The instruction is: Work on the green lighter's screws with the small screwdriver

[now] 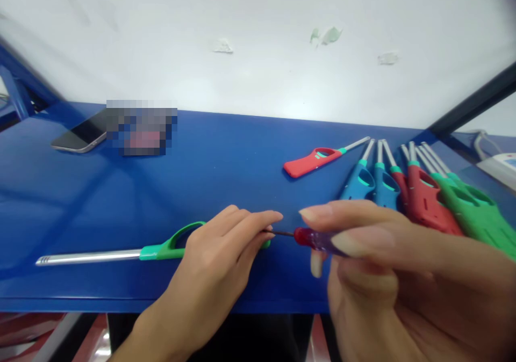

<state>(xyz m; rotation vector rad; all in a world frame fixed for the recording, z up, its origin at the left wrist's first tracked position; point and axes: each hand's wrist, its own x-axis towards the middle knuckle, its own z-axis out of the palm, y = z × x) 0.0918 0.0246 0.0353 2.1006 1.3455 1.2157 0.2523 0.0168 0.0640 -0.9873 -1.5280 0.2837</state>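
With the left hand [220,254], I am holding the green lighter [169,249] on the worktop [193,174], fingers closing around its body. With the right hand [387,265], I am clamping the fingers on the screwdriver [304,237], its shaft reaching the left fingertips. The red lighter [308,164] is lying beyond, near the lighter row [426,193].

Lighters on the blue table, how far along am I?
Possibly done: the lighter row at right, looking whole, though it could be waiting. In hand: a green lighter under your left hand, the screwdriver in your right hand reaching its end. Likely left: that one, with the screwdriver at it. I can't place the lone red lighter.
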